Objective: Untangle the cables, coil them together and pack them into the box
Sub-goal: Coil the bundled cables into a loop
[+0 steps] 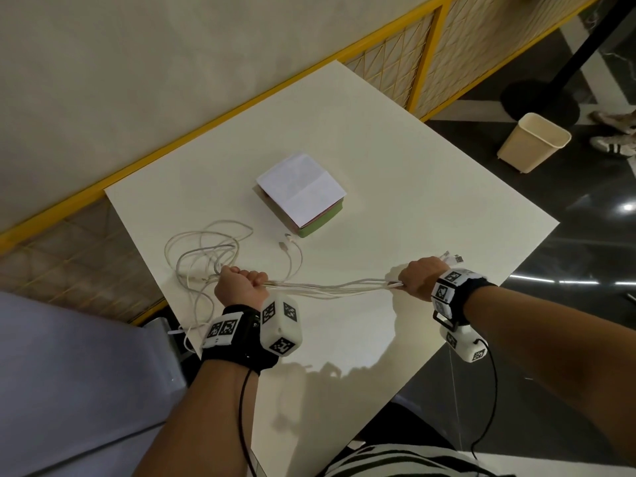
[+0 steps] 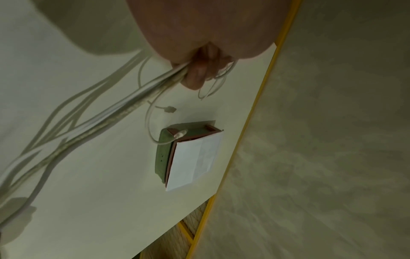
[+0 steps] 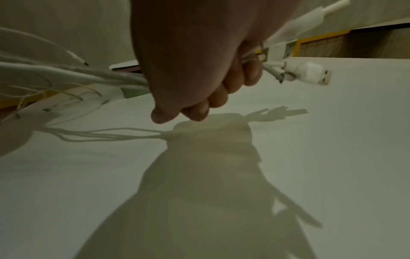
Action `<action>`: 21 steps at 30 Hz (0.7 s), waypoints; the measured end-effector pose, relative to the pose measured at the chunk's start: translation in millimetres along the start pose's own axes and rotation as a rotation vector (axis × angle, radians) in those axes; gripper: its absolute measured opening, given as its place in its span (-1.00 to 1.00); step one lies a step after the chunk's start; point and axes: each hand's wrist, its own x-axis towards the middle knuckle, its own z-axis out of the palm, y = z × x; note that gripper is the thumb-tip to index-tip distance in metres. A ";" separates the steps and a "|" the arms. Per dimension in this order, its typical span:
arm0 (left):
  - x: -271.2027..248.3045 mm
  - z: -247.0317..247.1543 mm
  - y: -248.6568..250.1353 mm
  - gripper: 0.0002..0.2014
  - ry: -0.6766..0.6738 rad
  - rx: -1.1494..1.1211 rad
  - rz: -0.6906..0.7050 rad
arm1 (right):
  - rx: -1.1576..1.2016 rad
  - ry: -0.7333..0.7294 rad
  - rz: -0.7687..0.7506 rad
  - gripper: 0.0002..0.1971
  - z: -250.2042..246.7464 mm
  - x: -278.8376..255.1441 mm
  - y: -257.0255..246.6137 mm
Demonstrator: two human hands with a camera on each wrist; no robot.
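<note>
Several white cables (image 1: 330,288) run as one bundle between my two fists above the white table (image 1: 430,208). My left hand (image 1: 241,285) grips the bundle (image 2: 142,92) at the left; slack loops (image 1: 203,253) trail behind it over the table and off its near edge. My right hand (image 1: 421,277) grips the other end, where USB plugs (image 3: 310,73) stick out past the fingers (image 3: 221,94). One loose plug (image 1: 284,245) lies beside the box (image 1: 311,225). The green box stands mid-table with a white lid (image 2: 195,161) over it.
A yellow-framed mesh railing (image 1: 406,63) runs along the table's far edge. A beige waste bin (image 1: 531,141) stands on the dark floor at the right, near someone's shoes (image 1: 616,132) and a black stand base (image 1: 540,101). A grey sleeve (image 1: 69,373) fills the lower left.
</note>
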 end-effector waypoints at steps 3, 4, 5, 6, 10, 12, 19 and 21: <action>-1.6 -2.0 -3.9 -0.71 0.007 0.002 -0.014 | 0.100 0.023 -0.010 -0.57 3.1 2.6 0.8; -3.4 -1.9 -5.4 -0.71 0.007 0.000 -0.017 | 0.146 0.034 -0.011 -0.61 3.9 3.0 0.8; -5.4 -1.7 -6.7 -0.71 0.007 0.005 -0.017 | 0.187 0.044 -0.009 -0.65 4.0 3.2 0.5; -7.0 -1.7 -8.0 -0.71 0.005 0.012 -0.016 | 0.221 0.048 -0.008 -0.68 4.3 3.2 -0.1; -9.2 -2.7 -11.3 -0.71 -0.003 0.038 -0.016 | 0.338 0.046 0.000 -0.67 6.7 3.1 -0.8; -9.4 -2.7 -12.4 -0.72 0.000 0.045 -0.011 | 0.407 0.043 0.002 -0.50 7.3 4.3 0.5; -12.3 -4.4 -16.1 -0.70 -0.019 -0.016 -0.048 | 0.539 0.260 -0.262 0.18 -41.6 -7.0 -38.4; -16.1 -3.4 -19.3 -0.68 -0.041 -0.028 -0.052 | 0.553 0.298 -0.390 0.17 -62.6 -11.0 -70.1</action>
